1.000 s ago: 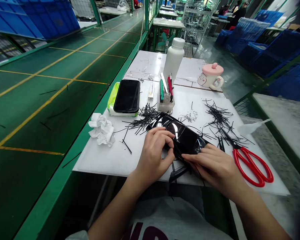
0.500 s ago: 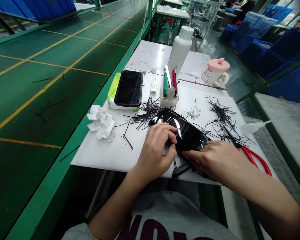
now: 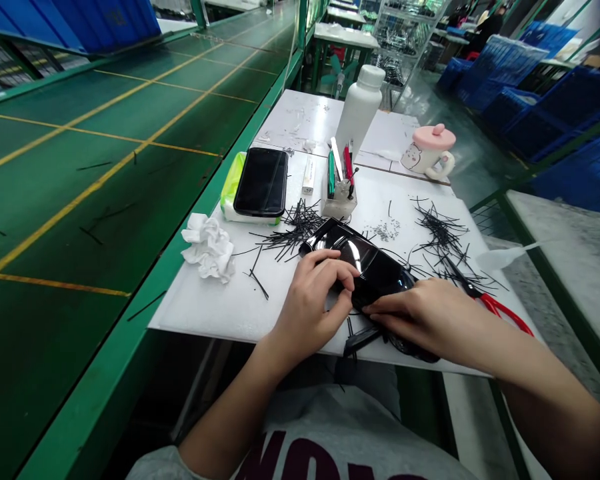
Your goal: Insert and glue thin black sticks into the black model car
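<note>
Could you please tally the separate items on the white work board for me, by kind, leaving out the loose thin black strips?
smartphone: 1
wipes packet: 1
crumpled tissue: 1
clear pen holder: 1
white plastic bottle: 1
pink-lidded mug: 1
red-handled scissors: 1
glossy black plastic piece: 1
Total: 8

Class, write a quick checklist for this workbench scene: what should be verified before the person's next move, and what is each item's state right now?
1. Both hands on the glossy black plastic piece: the left hand and right hand both grip it: ok.
2. Red-handled scissors at hand: on the white board, beyond the right hand: ok.
3. Everything kept on the board: dark material juts past its near edge: not ok.
4. Underside of the piece free of black strips: hidden by the hands: cannot tell.
</note>
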Available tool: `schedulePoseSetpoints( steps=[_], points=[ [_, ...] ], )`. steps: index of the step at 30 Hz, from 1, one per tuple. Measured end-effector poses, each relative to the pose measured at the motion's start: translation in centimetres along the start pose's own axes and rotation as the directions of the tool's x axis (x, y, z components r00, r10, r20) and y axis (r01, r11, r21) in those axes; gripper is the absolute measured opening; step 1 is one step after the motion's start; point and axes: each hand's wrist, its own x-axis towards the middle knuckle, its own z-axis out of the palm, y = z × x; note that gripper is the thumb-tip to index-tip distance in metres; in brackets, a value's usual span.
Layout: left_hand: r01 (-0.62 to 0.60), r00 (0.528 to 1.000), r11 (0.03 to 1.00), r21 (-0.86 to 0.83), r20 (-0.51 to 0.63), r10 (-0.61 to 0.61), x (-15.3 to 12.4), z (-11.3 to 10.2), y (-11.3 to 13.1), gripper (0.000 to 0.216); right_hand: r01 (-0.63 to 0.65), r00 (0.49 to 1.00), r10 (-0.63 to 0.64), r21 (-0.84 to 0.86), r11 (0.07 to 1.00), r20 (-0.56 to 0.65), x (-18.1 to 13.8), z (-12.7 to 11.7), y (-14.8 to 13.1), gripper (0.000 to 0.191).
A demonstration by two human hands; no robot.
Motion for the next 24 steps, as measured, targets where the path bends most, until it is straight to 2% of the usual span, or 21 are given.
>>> schedulePoseSetpoints(
  steps=[2,3,5,7,10,15,24],
  points=[
    [0.006,0.999,1.0,-0.013,0.053,-0.005,0.1,-0.1,0.1,0.019,-0.057,0.994,0.03,0.272,0.961,0.102,0.0,-0.6,0.5,0.026],
    [0.004,0.995,1.0,-0.02,0.096,-0.002,0.1,-0.1,0.2,0.017,-0.106,0.985,0.04,0.406,0.908,0.17,-0.1,-0.9,0.9,0.028],
    [-0.008,0.982,0.999,-0.046,0.187,0.017,0.3,-0.2,0.4,0.014,-0.228,0.951,0.041,0.607,0.761,0.306,-0.1,-1.1,2.0,0.036],
    [-0.016,0.971,0.996,-0.085,0.235,0.036,0.6,-0.3,0.5,0.013,-0.312,0.925,0.027,0.718,0.622,0.378,0.0,-1.1,3.2,0.043],
    [-0.002,0.971,0.992,-0.126,0.236,0.032,0.8,-0.3,0.6,0.011,-0.317,0.929,-0.007,0.803,0.504,0.371,0.3,-0.8,4.5,0.046],
    [-0.001,0.978,0.987,-0.158,0.206,0.034,1.0,0.1,0.5,0.012,-0.3,0.944,-0.01,0.868,0.395,0.33,0.6,-0.6,4.9,0.041],
    [0.038,0.978,0.983,-0.179,0.207,0.0,1.1,0.2,0.5,0.022,-0.297,0.945,-0.019,0.883,0.363,0.325,1.0,-0.4,5.2,0.04]
  ],
)
